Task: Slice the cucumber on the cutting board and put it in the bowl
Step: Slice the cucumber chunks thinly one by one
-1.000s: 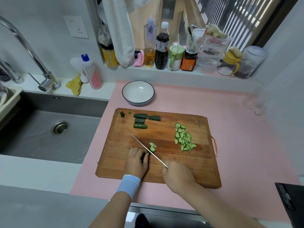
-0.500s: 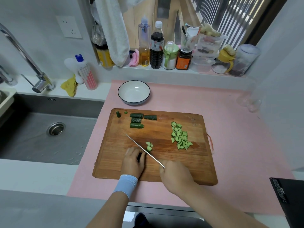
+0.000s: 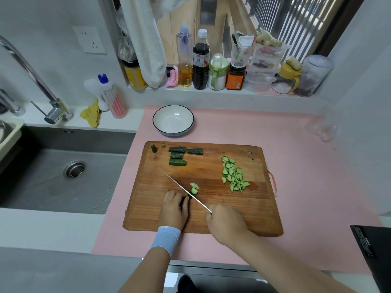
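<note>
Pinning a short cucumber piece (image 3: 183,201) near the cutting board's (image 3: 211,220) near edge, the left hand (image 3: 174,208) curls over it. The right hand (image 3: 226,220) grips the knife (image 3: 186,192), blade just beside those fingers. The piece is likely firm but wet and slippery (mostly hidden here), so tucked fingertips on its skin suit best. Cut slices (image 3: 233,176) lie toward the right edge. The bowl (image 3: 175,133) beyond the far edge holds none.

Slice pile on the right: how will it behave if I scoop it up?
The slice pile is thin, loose half-rounds, so it will probably scatter rather than lift as one. The dark patch on the board beside it looks wet, so slices may be slippery and cling.
</note>
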{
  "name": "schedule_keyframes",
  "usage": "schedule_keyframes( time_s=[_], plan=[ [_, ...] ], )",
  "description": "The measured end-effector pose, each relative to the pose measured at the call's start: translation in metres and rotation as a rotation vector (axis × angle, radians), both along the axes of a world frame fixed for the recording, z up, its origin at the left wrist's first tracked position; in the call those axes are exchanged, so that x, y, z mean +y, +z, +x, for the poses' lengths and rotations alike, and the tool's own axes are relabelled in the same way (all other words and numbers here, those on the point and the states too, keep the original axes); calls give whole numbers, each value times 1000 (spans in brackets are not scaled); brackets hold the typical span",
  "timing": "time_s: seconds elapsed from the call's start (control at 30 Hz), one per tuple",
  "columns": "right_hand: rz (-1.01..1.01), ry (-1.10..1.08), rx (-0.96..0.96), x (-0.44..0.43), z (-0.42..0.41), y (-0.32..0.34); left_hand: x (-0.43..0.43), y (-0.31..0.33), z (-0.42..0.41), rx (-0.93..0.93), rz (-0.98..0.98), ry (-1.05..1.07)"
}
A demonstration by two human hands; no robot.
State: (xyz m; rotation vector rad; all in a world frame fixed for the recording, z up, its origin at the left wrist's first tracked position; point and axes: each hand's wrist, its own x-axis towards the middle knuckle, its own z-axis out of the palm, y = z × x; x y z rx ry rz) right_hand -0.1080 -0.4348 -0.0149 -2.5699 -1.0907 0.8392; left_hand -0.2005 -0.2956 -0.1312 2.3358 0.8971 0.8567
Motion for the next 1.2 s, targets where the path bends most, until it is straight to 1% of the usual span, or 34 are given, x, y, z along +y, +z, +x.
schedule_keyframes(
  time_s=[0.3,0.47,0.67,0.83,1.0,1.2],
  plan=[
    [41,34,-35,-8,-4,12,0,4,0,-23,-4,8],
    [3,41,-37,-2,-4,11,1,4,0,-21,-6,6],
    [-38,-34,48,6,3,1,0,0,-1,-35,-21,-8],
    [-37,-17,-7,4,-1,-1,-1,0,-2,-11,-34,-6],
    [-42,1,4,5,-2,2,0,1,-1,-3,-51,-5],
    [-3,47,-88,-5,-8,8,0,3,-2,0,-49,11]
  ],
)
